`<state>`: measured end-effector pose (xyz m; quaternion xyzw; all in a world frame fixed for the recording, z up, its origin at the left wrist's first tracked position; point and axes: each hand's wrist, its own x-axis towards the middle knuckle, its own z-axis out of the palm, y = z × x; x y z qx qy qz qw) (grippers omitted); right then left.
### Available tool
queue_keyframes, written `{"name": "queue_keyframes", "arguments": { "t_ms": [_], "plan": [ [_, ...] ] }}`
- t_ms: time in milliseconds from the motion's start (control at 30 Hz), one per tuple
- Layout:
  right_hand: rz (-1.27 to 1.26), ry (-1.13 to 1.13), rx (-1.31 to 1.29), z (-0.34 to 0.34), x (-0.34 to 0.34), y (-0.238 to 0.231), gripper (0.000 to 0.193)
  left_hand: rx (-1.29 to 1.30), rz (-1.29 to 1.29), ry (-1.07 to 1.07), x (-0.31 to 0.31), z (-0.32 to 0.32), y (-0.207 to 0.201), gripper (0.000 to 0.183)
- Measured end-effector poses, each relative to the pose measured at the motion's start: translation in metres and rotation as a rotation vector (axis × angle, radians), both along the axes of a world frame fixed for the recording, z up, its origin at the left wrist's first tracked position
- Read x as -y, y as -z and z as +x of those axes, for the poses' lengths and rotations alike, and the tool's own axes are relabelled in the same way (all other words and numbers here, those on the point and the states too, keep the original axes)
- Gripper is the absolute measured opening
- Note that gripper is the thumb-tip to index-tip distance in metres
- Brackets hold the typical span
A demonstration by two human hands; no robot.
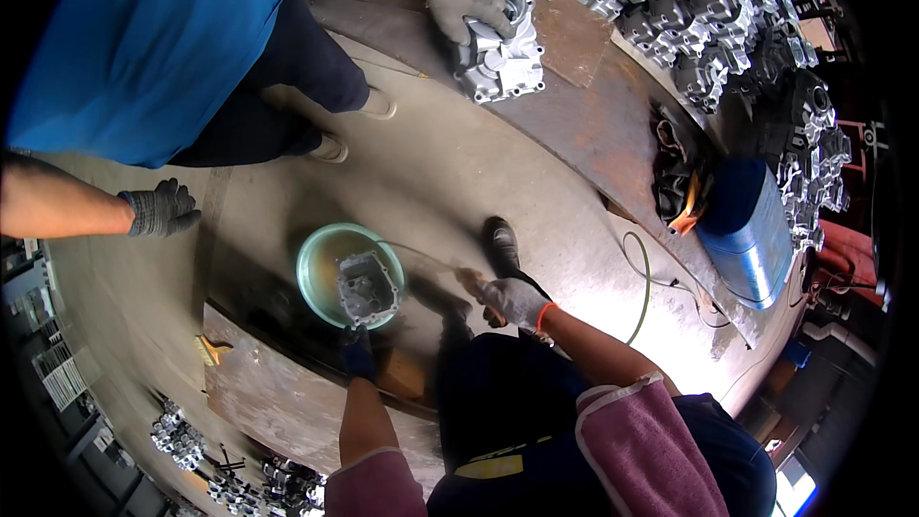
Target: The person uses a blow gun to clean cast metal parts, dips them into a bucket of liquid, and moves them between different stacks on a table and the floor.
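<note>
A grey concrete floor [450, 153] runs through the middle of the room, brightly lit at the right. Along the far side curves a worktable [613, 139] with a brown, rust-stained top; piles of silvery metal castings [689, 14] crowd its far right, and a shiny blue container [747, 239] stands at its right end. A thin green hose [647, 292] loops near it. At the near left lies a worn, scuffed board [268, 378].

At the far left stands a co-worker [163, 48] in a blue top, one grey-gloved hand [469, 10] on another casting [503, 62] on the worktable.

The main casting [368, 287] sits tilted in a pale green basin [304, 278], left of centre, toward the basin's right side. It is dull grey, box-like and hollow, with a lobed, uneven rim around a recessed inside; the water looks brownish.

The person's hands are well apart. The dark-gloved left hand [358, 356] is at the casting's near edge; its grip cannot be made out. The light-gloved right hand [517, 303] closes around a blurred brown tool [469, 279], right of the basin.
</note>
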<state>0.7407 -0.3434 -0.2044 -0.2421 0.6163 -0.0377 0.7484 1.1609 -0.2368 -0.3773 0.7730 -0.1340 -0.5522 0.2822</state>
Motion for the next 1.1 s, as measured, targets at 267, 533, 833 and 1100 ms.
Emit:
{"name": "queue_keyframes", "arguments": {
  "t_ms": [267,533,833,1100],
  "plan": [
    [0.121,0.155,0.051,-0.036,-0.004,0.003,0.067,0.602,0.229,1.176,0.037,-0.05,-0.06,0.035],
    [0.045,0.126,0.023,-0.055,-0.012,0.011,0.096,0.525,0.061,1.144,0.049,-0.081,-0.056,0.04],
    [0.101,0.172,0.003,-0.07,-0.003,0.009,0.066,0.127,-0.123,0.504,0.057,-0.109,-0.037,0.032],
    [0.099,0.163,0.013,-0.068,-0.002,0.004,0.064,0.113,-0.317,0.43,0.049,-0.109,-0.028,0.023]
  ]
}}
